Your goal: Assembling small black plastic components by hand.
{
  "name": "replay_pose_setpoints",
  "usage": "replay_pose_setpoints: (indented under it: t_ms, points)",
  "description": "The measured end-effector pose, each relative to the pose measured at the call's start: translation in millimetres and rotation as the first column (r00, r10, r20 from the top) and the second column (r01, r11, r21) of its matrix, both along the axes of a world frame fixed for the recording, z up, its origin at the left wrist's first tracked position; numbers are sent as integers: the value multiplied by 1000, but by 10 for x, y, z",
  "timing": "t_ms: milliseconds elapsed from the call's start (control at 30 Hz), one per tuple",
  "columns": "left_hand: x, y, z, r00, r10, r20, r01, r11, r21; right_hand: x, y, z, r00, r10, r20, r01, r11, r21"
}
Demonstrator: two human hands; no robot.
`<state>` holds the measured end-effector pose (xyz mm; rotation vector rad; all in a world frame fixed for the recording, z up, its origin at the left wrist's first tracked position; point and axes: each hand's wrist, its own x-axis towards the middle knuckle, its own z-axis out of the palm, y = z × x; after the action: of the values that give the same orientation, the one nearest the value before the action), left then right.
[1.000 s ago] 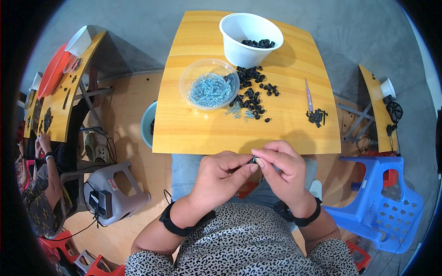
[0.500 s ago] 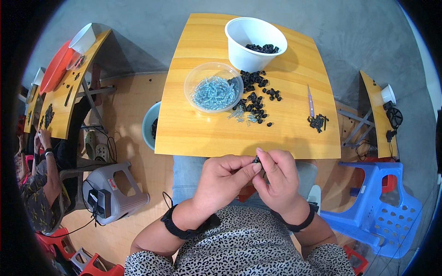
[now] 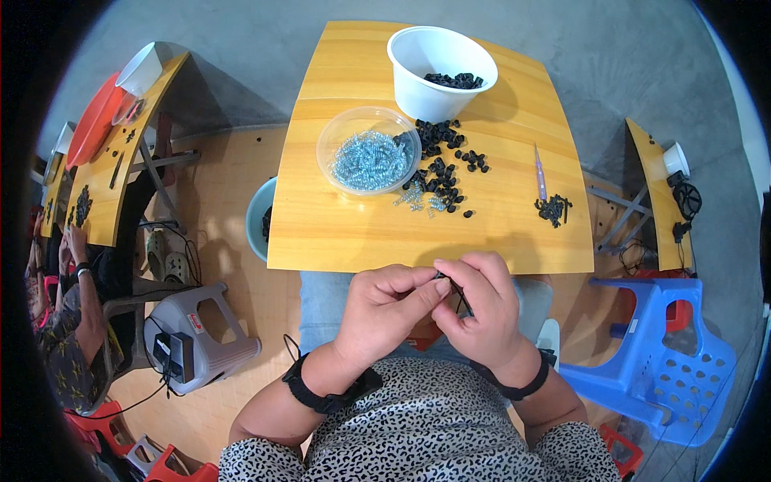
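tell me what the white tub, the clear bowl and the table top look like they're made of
White tub: probably plastic, opaque with a smooth matt wall and thin rim. Clear bowl: likely thin plastic, see-through and glossy, the silvery springs inside showing through its wall. Table top: looks like wood or wood laminate, yellow-orange with lengthwise grain lines and a smooth sheen.
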<state>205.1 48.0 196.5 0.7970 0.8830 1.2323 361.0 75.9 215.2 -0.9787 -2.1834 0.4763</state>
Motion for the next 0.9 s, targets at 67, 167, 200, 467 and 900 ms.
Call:
replay_pose_setpoints:
  t_ms: [67,167,200,467,900]
  points:
    - [3,-3,-15,1000,8,-12,-8,1000,-14,4,18,-12,1000,6,9,-6,1000,-11]
    - [10,-6,-24,1000,-15,7,16,998,-66,29,49,-14,999,28,31,-27,999,-28]
    - [12,-4,-22,1000,-14,-8,14,998,-58,35,63,-14,998,45,45,-44,998,-34]
    - [31,-8,-64,989,27,-146,-30,999,-16,89,138,60,975,131,177,-127,991,-34]
    - [-152,-33,39,875,-86,-476,213,952,219,163,82,32,912,169,374,-227,967,116]
